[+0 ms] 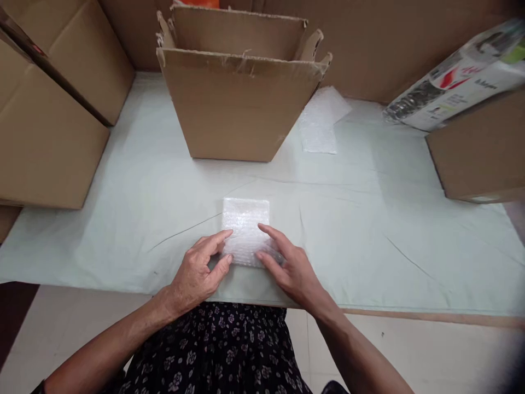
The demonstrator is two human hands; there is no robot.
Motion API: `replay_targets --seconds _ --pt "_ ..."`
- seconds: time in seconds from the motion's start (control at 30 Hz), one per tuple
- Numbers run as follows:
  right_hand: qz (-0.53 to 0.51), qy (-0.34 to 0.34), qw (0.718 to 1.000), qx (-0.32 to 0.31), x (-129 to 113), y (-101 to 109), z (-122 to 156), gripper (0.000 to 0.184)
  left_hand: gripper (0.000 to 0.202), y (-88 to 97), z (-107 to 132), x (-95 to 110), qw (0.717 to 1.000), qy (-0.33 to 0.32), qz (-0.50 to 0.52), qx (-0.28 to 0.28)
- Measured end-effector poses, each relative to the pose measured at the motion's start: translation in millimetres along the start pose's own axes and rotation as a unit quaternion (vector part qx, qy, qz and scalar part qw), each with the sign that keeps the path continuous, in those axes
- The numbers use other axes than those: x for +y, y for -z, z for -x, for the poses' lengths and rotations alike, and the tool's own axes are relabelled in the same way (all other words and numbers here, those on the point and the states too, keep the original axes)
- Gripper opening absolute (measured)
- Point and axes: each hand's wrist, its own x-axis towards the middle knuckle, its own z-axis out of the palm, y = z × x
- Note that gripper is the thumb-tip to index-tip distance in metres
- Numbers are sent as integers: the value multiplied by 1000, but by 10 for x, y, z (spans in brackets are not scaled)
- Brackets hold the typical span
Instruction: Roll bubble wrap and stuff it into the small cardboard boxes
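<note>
A small flat piece of clear bubble wrap (246,213), like a pouch or a folded sheet, lies on the pale green tablecloth near the front edge. My left hand (205,262) rests at its left side, thumb and index finger apart, their tips touching the wrap. At the right side is my right hand (289,268), also open, with index finger and thumb spread over the wrap's surface. The other fingers of both hands are partly hidden beneath. Whether anything lies inside the wrap I cannot tell.
Beyond the wrap stands an open cardboard box (238,109) with worn flaps. More bubble wrap pieces (322,120) lie to its right. Closed cartons (45,131) are stacked at left. On the right, a plastic-wrapped pack (451,82) sits against another carton (484,148).
</note>
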Motion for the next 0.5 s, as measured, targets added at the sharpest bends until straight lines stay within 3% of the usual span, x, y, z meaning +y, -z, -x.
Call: replay_targets --seconds 0.13,0.27,0.37,0.43,0.5 --pt "15 -38 999 -29 10 -91 -207 45 44 -77 -49 7 995 -56 -44 65" --pt "55 -26 997 -44 9 -62 -246 43 32 -139 -131 -28 985 -79 -143 61" --pt "128 51 988 68 -39 -24 -160 40 29 -150 -174 -35 974 -70 -210 38" --pt "186 123 960 169 -110 15 -75 38 32 -142 -196 -31 972 -58 -228 24" --pt "222 191 943 160 -185 40 -10 36 34 -131 -222 -30 971 -45 -233 5"
